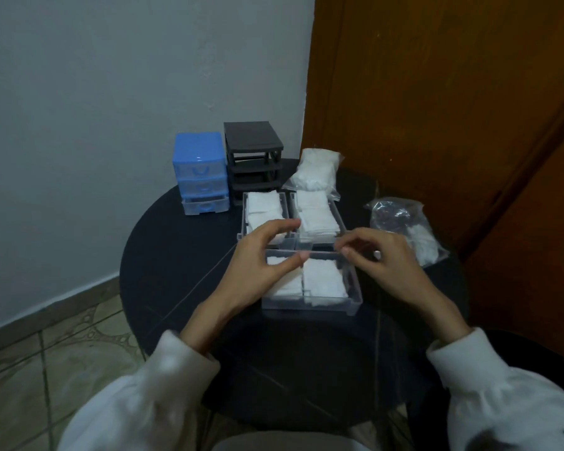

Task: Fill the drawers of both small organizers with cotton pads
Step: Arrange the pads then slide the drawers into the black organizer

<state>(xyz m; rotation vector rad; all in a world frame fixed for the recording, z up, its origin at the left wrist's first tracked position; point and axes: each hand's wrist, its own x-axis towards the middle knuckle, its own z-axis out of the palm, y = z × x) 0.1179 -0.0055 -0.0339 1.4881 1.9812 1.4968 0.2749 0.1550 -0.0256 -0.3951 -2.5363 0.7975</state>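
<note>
While the left hand [261, 255] hovers over the near drawer [311, 281] with bent fingers, the right hand [381, 265] pinches its far rim. White cotton pads [323, 276] fill it. Two more full drawers [264, 216] sit behind, before the blue organizer [201, 172] and the empty black organizer [253, 157].

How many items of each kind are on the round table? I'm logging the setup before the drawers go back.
Organizers: 2, blue and black
Loose clear drawers holding cotton pads: 3
Plastic bags: 2
Total: 7
</note>
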